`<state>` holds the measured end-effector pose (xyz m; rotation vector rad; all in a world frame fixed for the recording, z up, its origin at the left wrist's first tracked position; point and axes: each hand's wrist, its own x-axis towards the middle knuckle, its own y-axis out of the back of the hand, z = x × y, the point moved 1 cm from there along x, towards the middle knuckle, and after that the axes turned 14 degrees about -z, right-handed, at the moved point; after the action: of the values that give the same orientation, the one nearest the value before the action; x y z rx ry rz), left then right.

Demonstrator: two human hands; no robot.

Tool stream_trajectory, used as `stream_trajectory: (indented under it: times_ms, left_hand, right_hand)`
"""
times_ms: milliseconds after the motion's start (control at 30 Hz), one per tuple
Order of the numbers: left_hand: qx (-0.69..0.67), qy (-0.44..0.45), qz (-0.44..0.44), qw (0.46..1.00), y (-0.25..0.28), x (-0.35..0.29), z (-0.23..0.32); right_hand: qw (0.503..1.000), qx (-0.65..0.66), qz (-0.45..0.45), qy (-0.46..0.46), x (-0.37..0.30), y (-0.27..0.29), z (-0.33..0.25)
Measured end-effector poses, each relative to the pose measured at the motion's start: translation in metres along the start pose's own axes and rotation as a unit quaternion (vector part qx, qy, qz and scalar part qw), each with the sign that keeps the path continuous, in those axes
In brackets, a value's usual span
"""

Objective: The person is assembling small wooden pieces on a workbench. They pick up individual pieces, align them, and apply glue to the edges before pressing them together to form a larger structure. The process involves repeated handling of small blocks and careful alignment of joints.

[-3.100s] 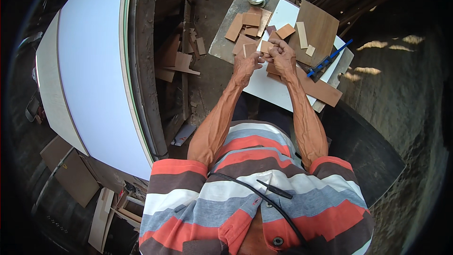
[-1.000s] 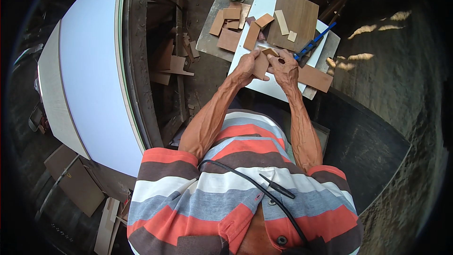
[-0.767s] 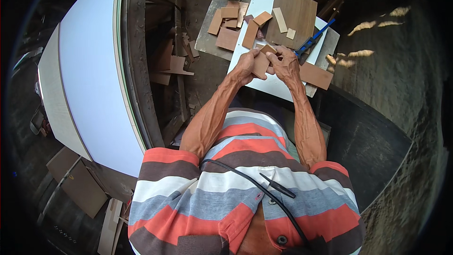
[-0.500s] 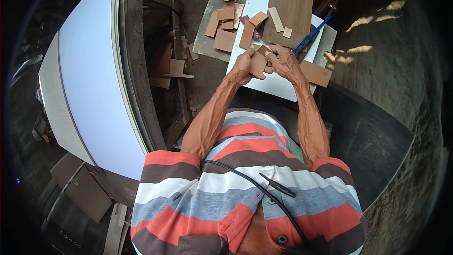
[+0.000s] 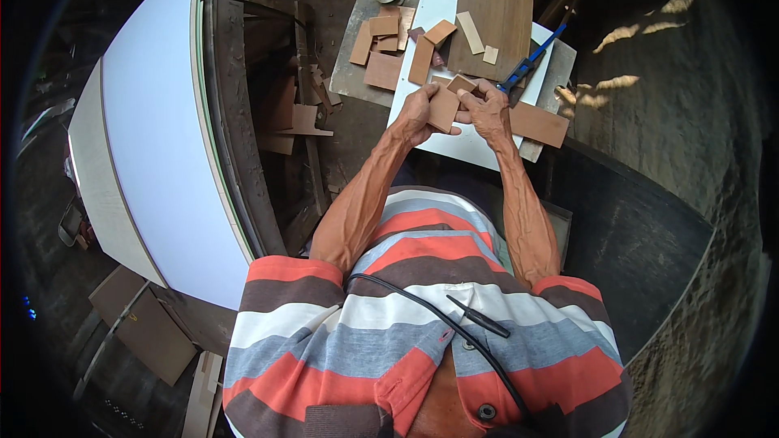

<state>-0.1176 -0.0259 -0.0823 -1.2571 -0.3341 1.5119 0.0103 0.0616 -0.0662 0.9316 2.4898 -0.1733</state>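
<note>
The left hand (image 5: 418,109) gripped a brown wood piece (image 5: 444,108); the right hand (image 5: 487,105) pinched a smaller piece (image 5: 462,83) against it; joining looked unfinished, since many loose pieces (image 5: 381,49) lay beyond both hands.

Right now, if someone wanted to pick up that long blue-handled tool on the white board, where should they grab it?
Probably by the blue handle, coming from the right: the tool lies diagonally on the white board, handle end free, tip near the right hand.

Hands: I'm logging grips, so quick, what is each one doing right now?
Left hand: closed on a flat brown wood piece.
Right hand: closed on a smaller wood piece.
</note>
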Motion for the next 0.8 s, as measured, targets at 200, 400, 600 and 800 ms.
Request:
stream_trajectory:
  times_ms: [200,400,600,800]
  left_hand:
    - [0.014,0.019,0.019,1.000,0.003,0.003,-0.002]
    - [0.005,0.006,0.012,1.000,-0.004,0.003,-0.004]
    - [-0.012,-0.008,0.018,1.000,-0.005,-0.002,-0.010]
    - [-0.077,-0.028,-0.041,0.996,-0.012,-0.005,-0.007]
  right_hand:
    - [0.999,-0.025,0.002,-0.020,-0.011,-0.004,-0.021]
    - [0.995,-0.082,0.018,0.047,0.001,-0.001,0.008]
    - [0.974,-0.201,0.014,0.101,0.000,0.004,0.006]
    - [0.944,-0.308,-0.008,0.119,-0.001,0.008,-0.001]
